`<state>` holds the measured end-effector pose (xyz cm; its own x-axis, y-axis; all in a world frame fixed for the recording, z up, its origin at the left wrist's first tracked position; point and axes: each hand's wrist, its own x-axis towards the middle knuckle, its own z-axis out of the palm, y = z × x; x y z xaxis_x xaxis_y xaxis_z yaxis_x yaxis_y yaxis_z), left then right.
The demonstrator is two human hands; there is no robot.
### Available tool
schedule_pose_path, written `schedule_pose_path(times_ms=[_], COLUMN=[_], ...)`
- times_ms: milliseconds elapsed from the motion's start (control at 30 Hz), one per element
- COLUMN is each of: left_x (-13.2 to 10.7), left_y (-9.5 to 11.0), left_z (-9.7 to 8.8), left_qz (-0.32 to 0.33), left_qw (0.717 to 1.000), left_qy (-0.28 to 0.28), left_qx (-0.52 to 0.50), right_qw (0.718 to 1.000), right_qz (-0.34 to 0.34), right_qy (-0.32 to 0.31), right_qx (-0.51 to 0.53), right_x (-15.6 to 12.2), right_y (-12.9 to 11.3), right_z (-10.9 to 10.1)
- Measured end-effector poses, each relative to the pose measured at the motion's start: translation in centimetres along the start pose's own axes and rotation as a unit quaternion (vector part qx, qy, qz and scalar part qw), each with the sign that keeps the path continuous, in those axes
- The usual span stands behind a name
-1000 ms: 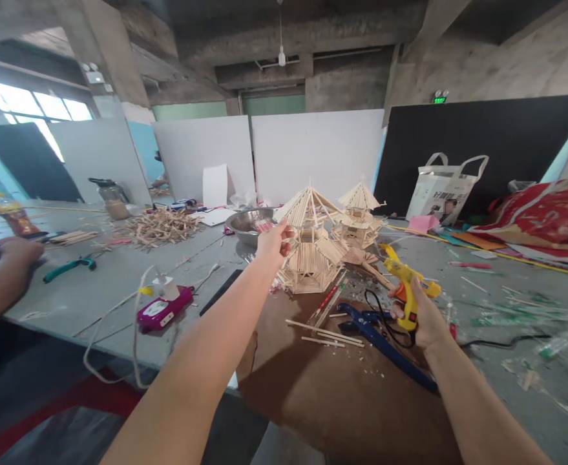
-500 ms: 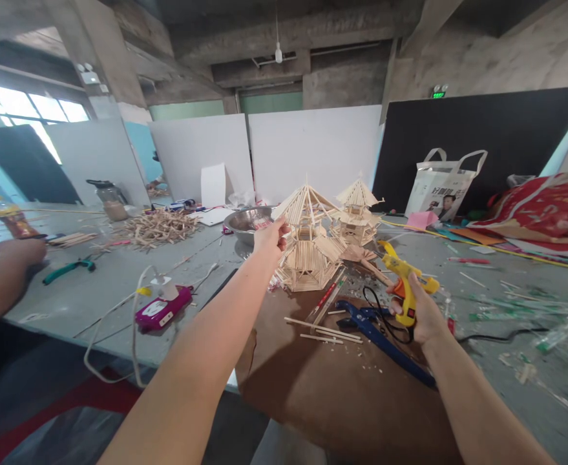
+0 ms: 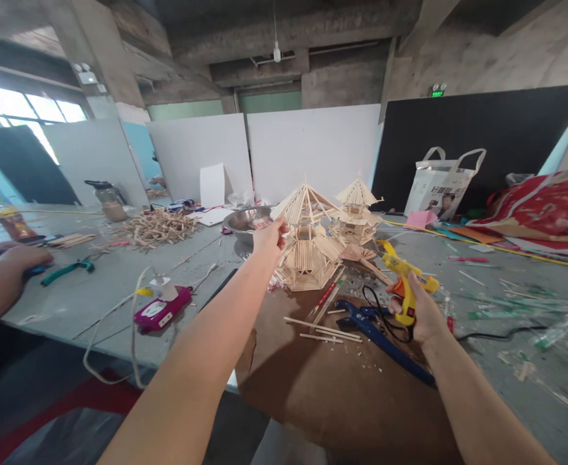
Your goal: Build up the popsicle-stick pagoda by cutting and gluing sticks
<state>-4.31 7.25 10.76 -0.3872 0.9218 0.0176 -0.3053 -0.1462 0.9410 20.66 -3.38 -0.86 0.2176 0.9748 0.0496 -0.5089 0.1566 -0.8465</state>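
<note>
A pavilion model (image 3: 307,263) built of thin wooden sticks stands on a brown board (image 3: 307,394), its pointed roof only partly covered with sticks. At the left edge of that roof, my left hand (image 3: 270,237) is closed in a pinch; what exactly lies between the fingertips is hidden. My right hand (image 3: 426,313) is wrapped round a yellow hot glue gun (image 3: 406,284), its nozzle pointing up toward the models. Behind, to the right, a second, smaller stick pavilion (image 3: 356,210) is set. Blue cutting pliers (image 3: 380,339) and loose sticks (image 3: 325,330) lie in front.
A metal bowl (image 3: 245,223) sits left of the model. A purple power strip (image 3: 162,310) with a white cable, green-handled pliers (image 3: 68,272) and a heap of wood pieces (image 3: 160,227) are on the left. Another person's hand (image 3: 15,261) rests there. Plastic wrappers (image 3: 521,310) litter the right side.
The other person's hand at the left has shifted slightly right, and a dark blue item now shows at it. My own hands and the glue gun stay put.
</note>
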Motion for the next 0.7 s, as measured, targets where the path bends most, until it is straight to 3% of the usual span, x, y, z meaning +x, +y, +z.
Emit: schedule_pose_path(times_ms=[333,700], left_x=[-0.20,-0.23], left_y=[0.03,-0.43], left_z=[-0.18,-0.09], left_qz=[-0.027,-0.042], left_qw=[0.999,0.999], left_qy=[-0.027,-0.020], left_qx=[-0.013,-0.028], right_qw=[1.000,1.000], right_qz=[-0.002,-0.003], right_qy=[-0.001,0.006], right_qx=[0.003,0.003], right_x=[-0.08,-0.14], right_y=[-0.16,-0.18], right_z=[0.25,0.33])
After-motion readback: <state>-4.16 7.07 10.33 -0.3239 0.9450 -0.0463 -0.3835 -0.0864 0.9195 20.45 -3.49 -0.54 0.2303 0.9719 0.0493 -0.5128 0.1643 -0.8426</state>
